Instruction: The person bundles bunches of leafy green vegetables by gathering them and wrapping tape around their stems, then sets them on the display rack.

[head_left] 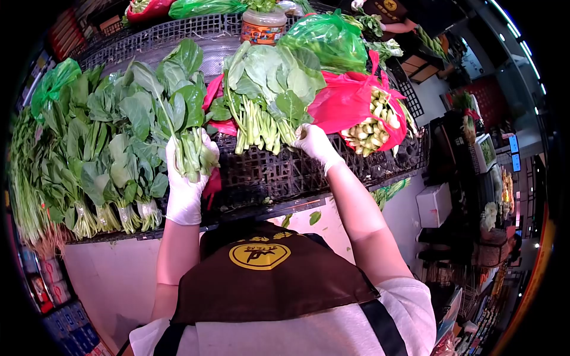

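My left hand (183, 193), in a white glove, is wrapped round a small bunch of leafy greens (189, 110), its cut stems toward me and its leaves pointing away. A loose pile of the same greens (274, 80) lies to the right of that bunch, stems facing me. At the pile's right edge my right hand (314, 143), also gloved, has its fingers closed on a stem of the greens; the fingertips are partly hidden. Beside this hand, a pink plastic bag (339, 107) holds pale, thick-stemmed vegetables (374, 126).
Several tied bunches of greens (122, 172) line the left of the black crate stand (267, 178). A green bag (326, 41) and a plastic jar (263, 26) sit at the back. A co-worker's hand (358, 5) shows at top right, near more vegetables. Fallen leaves (314, 218) lie below the stand.
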